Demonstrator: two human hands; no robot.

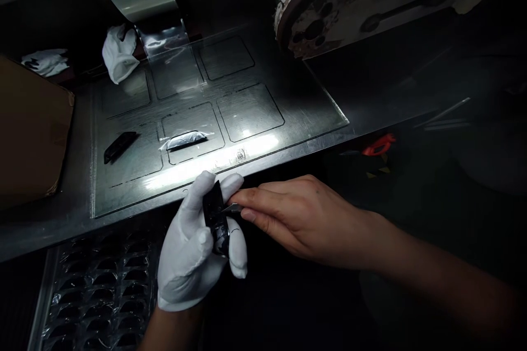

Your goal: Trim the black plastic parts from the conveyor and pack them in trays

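Holding the small black part (216, 218) steady is what this step seems to need most: the gloved left hand (197, 247) should grip it firmly by its edges so the tool has something fixed to work against. That hand is closed around the part, thumb on the near-left side and fingers (236, 255) curled over the right side, with the part upright in between. The bare right hand (296, 219) comes in from the right, its thumb and forefinger pinched narrow on a thin metal tool (233, 209) (tweezers or a blade, I cannot tell which). The tool's tip touches the upper right edge of the part, just beside the gloved fingertips. A light, short stroke would be wise, since the tip works so near the glove. Farther away, on the plate (288, 142), lie another black part (119, 146) at the left and a piece under film (185, 140) near the middle.
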